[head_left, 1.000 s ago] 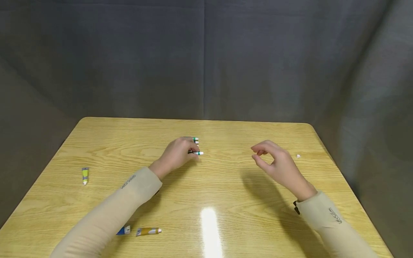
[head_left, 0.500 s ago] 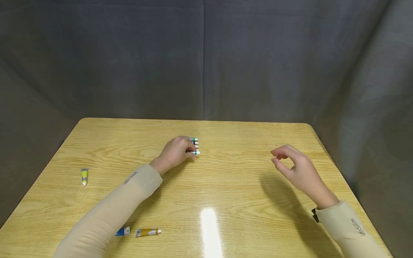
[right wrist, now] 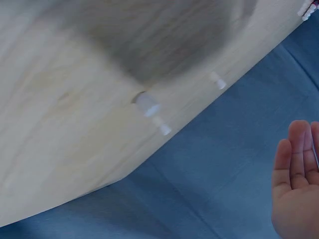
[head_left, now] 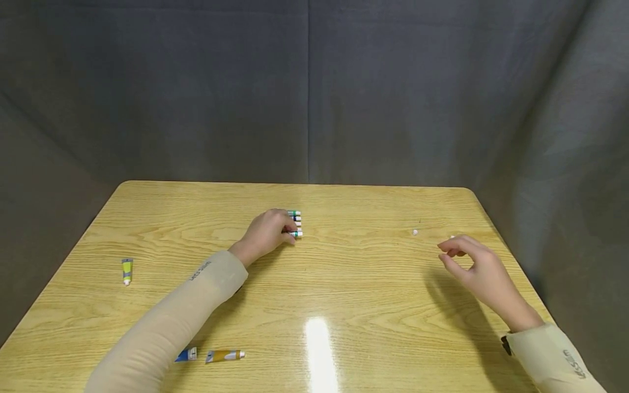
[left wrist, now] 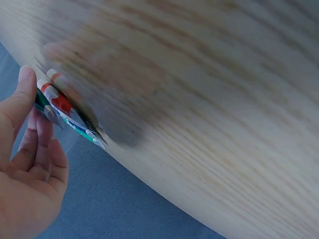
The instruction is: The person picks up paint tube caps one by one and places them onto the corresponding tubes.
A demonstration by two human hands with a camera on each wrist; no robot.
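Note:
My left hand (head_left: 267, 232) pinches a small paint tube (left wrist: 47, 109) with a dark green band between thumb and fingertips. It holds the tube at the near end of a row of white-capped paint tubes (head_left: 295, 218); the fingers hide most of them. A red-banded tube (left wrist: 61, 102) lies beside the held one in the left wrist view. Over the table's right side, my right hand (head_left: 479, 267) hovers with fingers loosely bent and nothing seen between them. Near its fingertips are two small white pieces, one (head_left: 415, 232) in plain sight and another (head_left: 452, 237) partly covered by the hand.
A yellow-green tube (head_left: 127, 271) lies at the left of the wooden table (head_left: 363, 284). Toward the front are an ochre tube (head_left: 224, 356) and a blue tube (head_left: 185, 355), partly hidden by the left sleeve. A dark curtain (head_left: 314, 93) hangs behind the table.
My right hand has moved right and toward me, uncovering a small white piece. The left hand has drawn the tube slightly left, in line with the row, and now stays nearly still.

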